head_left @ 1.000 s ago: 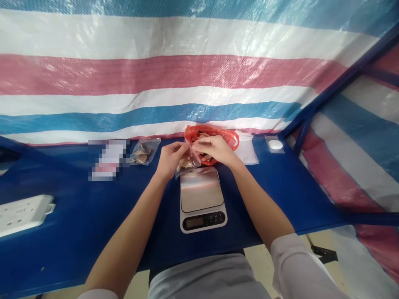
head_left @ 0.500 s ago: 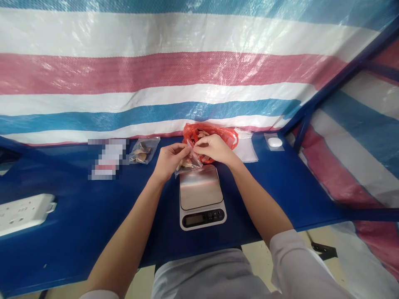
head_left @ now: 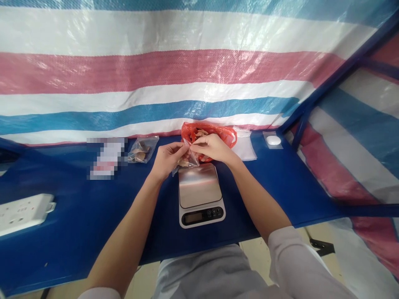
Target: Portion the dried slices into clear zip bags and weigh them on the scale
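Pinching a clear bag [head_left: 193, 158] from both sides at its upper edge: left hand [head_left: 168, 160] has thumb and fingers closed on the left part, right hand [head_left: 213, 147] has fingertips closed on the right part. 2-sided grip probably keeps the film taut and the edge under control; can't tell if the mouth is sealed or parted. Pale pieces sit low in the bag, so their weight likely hangs it straight.

Bag is at the far edge of the scale [head_left: 201, 191], overlapping the plate's far left corner in view. Can't tell if it touches. Scale faces the person, display and 3 buttons on the near side, presumably for easy reading; no digits readable. Rest of the plate is bare.

Around it: red bag [head_left: 186, 132] of pieces right behind the hands, mouth open, within easy reach I'd say. Right hand hides part of it. Filled bag [head_left: 143, 150] lies flat left of the left hand, apart from it. White sheets [head_left: 247, 147] right of the red bag, partly under its edge or just beside, can't tell. White round item [head_left: 273, 140] in a clear packet further right. Blurred item [head_left: 107, 158] far left, unreadable. Power strip [head_left: 26, 212] near left, well clear. Striped tarp [head_left: 156, 72] walls off the table's [head_left: 280, 191] back, limiting reach there.
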A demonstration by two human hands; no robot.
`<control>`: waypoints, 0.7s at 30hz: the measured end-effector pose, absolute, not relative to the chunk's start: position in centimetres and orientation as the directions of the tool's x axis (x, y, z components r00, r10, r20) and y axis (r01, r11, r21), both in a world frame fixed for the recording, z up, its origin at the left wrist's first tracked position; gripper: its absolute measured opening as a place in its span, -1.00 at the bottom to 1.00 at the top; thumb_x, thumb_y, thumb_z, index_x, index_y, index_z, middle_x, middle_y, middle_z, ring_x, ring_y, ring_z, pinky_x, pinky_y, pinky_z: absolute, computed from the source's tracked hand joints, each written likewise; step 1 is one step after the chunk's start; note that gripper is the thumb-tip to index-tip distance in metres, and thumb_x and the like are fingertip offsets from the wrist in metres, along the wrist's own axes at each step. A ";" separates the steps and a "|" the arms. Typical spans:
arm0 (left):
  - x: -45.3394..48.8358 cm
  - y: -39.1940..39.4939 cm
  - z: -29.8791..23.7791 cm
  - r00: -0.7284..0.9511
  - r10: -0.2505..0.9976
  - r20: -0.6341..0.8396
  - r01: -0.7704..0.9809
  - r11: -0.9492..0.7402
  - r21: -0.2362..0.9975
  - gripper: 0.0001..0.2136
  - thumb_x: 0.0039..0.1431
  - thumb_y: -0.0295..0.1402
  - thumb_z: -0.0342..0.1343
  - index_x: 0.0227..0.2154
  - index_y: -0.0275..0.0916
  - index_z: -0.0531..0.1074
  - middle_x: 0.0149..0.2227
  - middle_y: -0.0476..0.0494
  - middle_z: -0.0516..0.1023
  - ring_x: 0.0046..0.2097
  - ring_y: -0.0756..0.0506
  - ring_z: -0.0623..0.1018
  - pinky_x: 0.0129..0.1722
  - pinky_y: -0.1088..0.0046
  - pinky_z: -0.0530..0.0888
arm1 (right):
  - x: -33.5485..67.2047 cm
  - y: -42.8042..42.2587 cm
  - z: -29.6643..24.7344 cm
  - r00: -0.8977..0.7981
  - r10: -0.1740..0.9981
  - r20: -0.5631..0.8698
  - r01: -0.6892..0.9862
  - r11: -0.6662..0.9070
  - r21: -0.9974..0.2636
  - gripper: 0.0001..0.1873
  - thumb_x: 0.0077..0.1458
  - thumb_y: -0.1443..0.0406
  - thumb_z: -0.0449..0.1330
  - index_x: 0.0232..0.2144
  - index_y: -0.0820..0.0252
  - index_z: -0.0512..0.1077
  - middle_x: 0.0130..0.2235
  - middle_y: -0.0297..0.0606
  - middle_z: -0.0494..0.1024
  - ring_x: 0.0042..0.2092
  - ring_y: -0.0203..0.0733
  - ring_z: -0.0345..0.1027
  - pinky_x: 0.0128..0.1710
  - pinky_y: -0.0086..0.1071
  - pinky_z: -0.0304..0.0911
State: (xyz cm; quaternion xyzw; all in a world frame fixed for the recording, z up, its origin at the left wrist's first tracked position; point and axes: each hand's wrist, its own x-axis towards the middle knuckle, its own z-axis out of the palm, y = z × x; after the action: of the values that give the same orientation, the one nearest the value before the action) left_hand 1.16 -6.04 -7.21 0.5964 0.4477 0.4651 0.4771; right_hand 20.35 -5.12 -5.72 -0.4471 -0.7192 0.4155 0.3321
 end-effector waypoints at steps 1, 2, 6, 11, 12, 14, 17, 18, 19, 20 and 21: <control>1.2 -6.1 -7.2 0.166 0.978 0.128 0.092 -0.145 0.985 -0.69 0.01 -0.10 0.33 -0.43 -0.30 0.62 -0.49 -0.11 0.59 -0.45 -0.03 0.50 -0.38 0.46 0.45 | 20.4 -5.1 -5.7 -0.381 0.916 0.129 0.380 0.282 -0.881 -0.80 0.15 0.21 0.27 -0.38 0.19 0.65 -0.47 -0.33 0.60 -0.42 -0.25 0.43 -0.35 -0.38 0.33; 1.2 -6.1 -7.3 0.165 0.978 0.128 0.095 -0.145 0.985 -0.69 0.01 -0.10 0.33 -0.42 -0.30 0.62 -0.49 -0.12 0.59 -0.45 -0.03 0.50 -0.39 0.46 0.45 | 20.5 -5.1 -5.7 -0.384 0.912 0.146 0.393 0.305 -0.867 -0.81 0.14 0.22 0.28 -0.39 0.19 0.65 -0.46 -0.33 0.60 -0.40 -0.24 0.44 -0.32 -0.37 0.33; 1.2 -6.2 -7.3 0.155 0.981 0.117 0.123 -0.137 0.983 -0.67 -0.02 -0.07 0.34 -0.42 -0.29 0.62 -0.48 -0.12 0.60 -0.44 -0.05 0.53 -0.38 0.45 0.47 | 20.6 -5.0 -5.7 -0.390 0.913 0.118 0.404 0.285 -0.869 -0.83 0.12 0.26 0.29 -0.42 0.20 0.64 -0.48 -0.32 0.61 -0.39 -0.23 0.48 -0.31 -0.37 0.36; 1.1 -6.2 -7.4 0.173 0.978 0.120 0.132 -0.143 0.981 -0.71 -0.01 -0.12 0.34 -0.43 -0.29 0.62 -0.47 -0.12 0.61 -0.44 -0.05 0.54 -0.37 0.46 0.48 | 20.6 -5.0 -5.6 -0.377 0.926 0.029 0.287 0.147 -0.947 -0.84 0.07 0.27 0.32 -0.50 0.21 0.61 -0.53 -0.30 0.59 -0.44 -0.20 0.51 -0.40 -0.37 0.43; 1.1 -6.1 -7.4 0.178 0.977 0.119 0.125 -0.143 0.982 -0.72 0.00 -0.13 0.33 -0.43 -0.29 0.62 -0.47 -0.12 0.61 -0.44 -0.05 0.54 -0.37 0.46 0.48 | 20.5 -5.0 -5.6 -0.377 0.926 0.024 0.265 0.133 -0.955 -0.85 0.06 0.28 0.33 -0.52 0.21 0.60 -0.53 -0.30 0.59 -0.44 -0.20 0.52 -0.39 -0.36 0.45; 1.1 -6.1 -7.5 0.191 0.975 0.113 0.109 -0.135 0.985 -0.74 0.00 -0.15 0.33 -0.43 -0.29 0.61 -0.47 -0.12 0.61 -0.44 -0.05 0.54 -0.38 0.45 0.49 | 20.5 -5.0 -5.6 -0.380 0.925 0.013 0.226 0.106 -0.968 -0.86 0.03 0.29 0.35 -0.53 0.20 0.60 -0.54 -0.32 0.59 -0.44 -0.20 0.52 -0.37 -0.35 0.47; 1.1 -6.1 -7.4 0.200 0.975 0.093 0.102 -0.115 0.988 -0.76 -0.01 -0.18 0.32 -0.46 -0.29 0.60 -0.47 -0.12 0.61 -0.46 -0.04 0.54 -0.39 0.46 0.48 | 20.6 -4.9 -5.7 -0.373 0.928 -0.007 0.188 0.068 -0.980 -0.88 0.02 0.31 0.36 -0.53 0.21 0.60 -0.54 -0.32 0.59 -0.45 -0.22 0.52 -0.37 -0.36 0.49; 1.1 -6.2 -7.3 0.196 0.977 0.086 0.106 -0.109 0.988 -0.78 -0.01 -0.20 0.32 -0.47 -0.29 0.59 -0.48 -0.12 0.60 -0.47 -0.04 0.54 -0.41 0.47 0.47 | 20.7 -4.9 -5.7 -0.360 0.933 -0.008 0.182 0.061 -0.981 -0.88 0.01 0.31 0.37 -0.52 0.21 0.60 -0.53 -0.32 0.59 -0.45 -0.23 0.51 -0.39 -0.37 0.49; 1.1 -6.2 -7.2 0.190 0.978 0.081 0.109 -0.103 0.989 -0.79 -0.01 -0.21 0.31 -0.47 -0.29 0.59 -0.49 -0.11 0.59 -0.48 -0.03 0.53 -0.42 0.48 0.47 | 20.8 -4.9 -5.7 -0.341 0.940 -0.006 0.180 0.059 -0.982 -0.89 0.01 0.30 0.37 -0.51 0.22 0.61 -0.52 -0.31 0.59 -0.45 -0.23 0.51 -0.40 -0.38 0.49; 1.0 -6.2 -7.1 0.186 0.979 0.079 0.112 -0.100 0.989 -0.80 -0.01 -0.22 0.30 -0.48 -0.28 0.58 -0.50 -0.10 0.59 -0.49 -0.03 0.53 -0.44 0.48 0.46 | 20.8 -4.9 -5.8 -0.322 0.947 -0.002 0.179 0.059 -0.982 -0.89 0.01 0.29 0.37 -0.49 0.22 0.62 -0.51 -0.31 0.60 -0.46 -0.24 0.51 -0.42 -0.39 0.49; 1.0 -6.2 -7.0 0.184 0.980 0.079 0.114 -0.101 0.988 -0.81 -0.01 -0.23 0.29 -0.48 -0.28 0.58 -0.51 -0.09 0.58 -0.50 -0.02 0.52 -0.45 0.49 0.46 | 20.9 -4.9 -5.8 -0.307 0.952 0.004 0.180 0.062 -0.982 -0.89 0.01 0.28 0.37 -0.48 0.22 0.62 -0.50 -0.30 0.61 -0.46 -0.25 0.51 -0.43 -0.40 0.49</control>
State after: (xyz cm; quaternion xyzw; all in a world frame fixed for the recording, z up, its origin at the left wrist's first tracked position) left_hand 1.01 -6.22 -6.97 0.5947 0.4596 0.4436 0.4881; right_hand 20.90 -4.92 -5.78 -0.4532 -0.6243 0.5135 0.3758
